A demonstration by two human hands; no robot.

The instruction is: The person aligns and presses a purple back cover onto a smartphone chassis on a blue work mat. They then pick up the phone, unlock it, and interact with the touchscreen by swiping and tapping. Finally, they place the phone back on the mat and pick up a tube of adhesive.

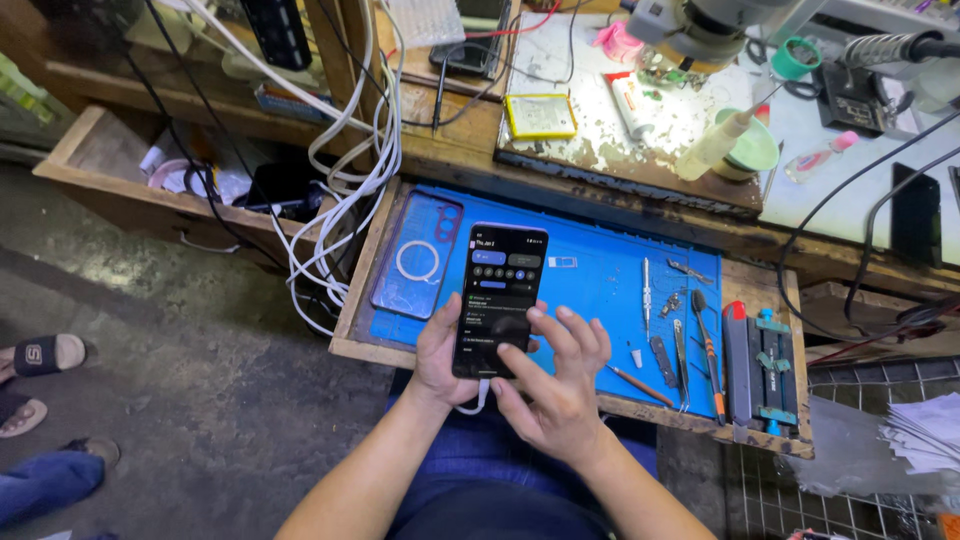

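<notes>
A black smartphone (500,290) with a lit dark screen is held upright above a blue work mat (600,290). My left hand (440,355) grips its lower left edge from behind. My right hand (555,385) sits at the phone's lower right, thumb on the bottom of the screen, fingers spread. A white cable (483,397) hangs from the phone's base. Left of the phone a clear phone case (418,258) with a white ring lies on the mat.
Tweezers, screwdrivers and small tools (680,330) lie on the mat's right side, beside a clamp fixture (765,365). A bundle of white cables (345,170) drops at the left. A flat battery (540,115) and microscope (700,30) sit on the bench behind. Another person's feet (40,360) are at far left.
</notes>
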